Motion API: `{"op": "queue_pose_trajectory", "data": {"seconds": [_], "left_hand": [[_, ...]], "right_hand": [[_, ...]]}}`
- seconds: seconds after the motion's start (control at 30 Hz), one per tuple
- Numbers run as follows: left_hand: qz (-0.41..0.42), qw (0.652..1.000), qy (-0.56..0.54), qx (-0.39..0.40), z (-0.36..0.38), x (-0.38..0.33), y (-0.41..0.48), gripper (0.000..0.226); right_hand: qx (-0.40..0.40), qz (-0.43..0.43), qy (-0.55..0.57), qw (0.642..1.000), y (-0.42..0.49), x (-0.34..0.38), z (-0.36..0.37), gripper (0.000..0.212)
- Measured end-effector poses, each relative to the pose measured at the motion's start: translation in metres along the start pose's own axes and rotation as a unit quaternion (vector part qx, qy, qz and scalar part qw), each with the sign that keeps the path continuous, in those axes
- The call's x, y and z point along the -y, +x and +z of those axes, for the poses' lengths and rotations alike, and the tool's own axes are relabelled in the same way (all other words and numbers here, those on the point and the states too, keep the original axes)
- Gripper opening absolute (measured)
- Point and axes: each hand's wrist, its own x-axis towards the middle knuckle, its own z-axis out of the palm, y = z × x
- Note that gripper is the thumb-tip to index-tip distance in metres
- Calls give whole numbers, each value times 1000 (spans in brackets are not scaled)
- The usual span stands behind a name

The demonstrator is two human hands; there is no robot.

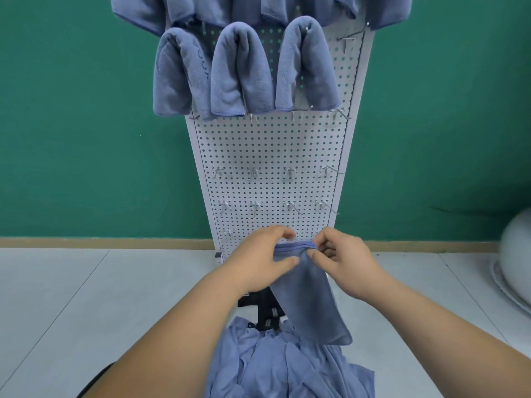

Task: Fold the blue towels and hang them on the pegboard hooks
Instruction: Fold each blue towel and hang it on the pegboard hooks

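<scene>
A folded blue towel (311, 303) hangs down in front of me, held by its top edge. My left hand (258, 259) grips the left part of that edge. My right hand (342, 259) pinches its right end between thumb and fingers. A white pegboard (273, 156) stands upright against the green wall. Three folded blue towels (241, 70) hang side by side on its upper hooks, with more towels above them at the frame's top. Several bare metal hooks (290, 172) sit in rows lower on the board. A pile of loose blue towels (287, 366) lies below my hands.
A bare hook (349, 38) sticks out at the board's upper right. A black object (265, 314) shows between the pile and the board's foot. A white rounded object (514, 262) sits at the right edge on the pale tiled floor (86, 297).
</scene>
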Motion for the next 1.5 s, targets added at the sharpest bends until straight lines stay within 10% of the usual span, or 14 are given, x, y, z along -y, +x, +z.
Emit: {"op": "queue_pose_trajectory", "data": {"seconds": [0.43, 1.07, 1.3, 1.5], "left_hand": [[129, 970, -65, -194, -18, -12, 1, 17], [-125, 908, -284, -283, -38, 32, 10, 14], [-207, 863, -307, -345, -32, 43, 16, 13], [-305, 851, -309, -296, -14, 41, 20, 29]], "right_hand": [[139, 34, -130, 981, -7, -21, 14, 37], [157, 99, -199, 962, 1, -53, -44, 39], [43, 151, 221, 963, -2, -38, -72, 27], [-65, 229, 267, 934, 5, -42, -71, 28]]}}
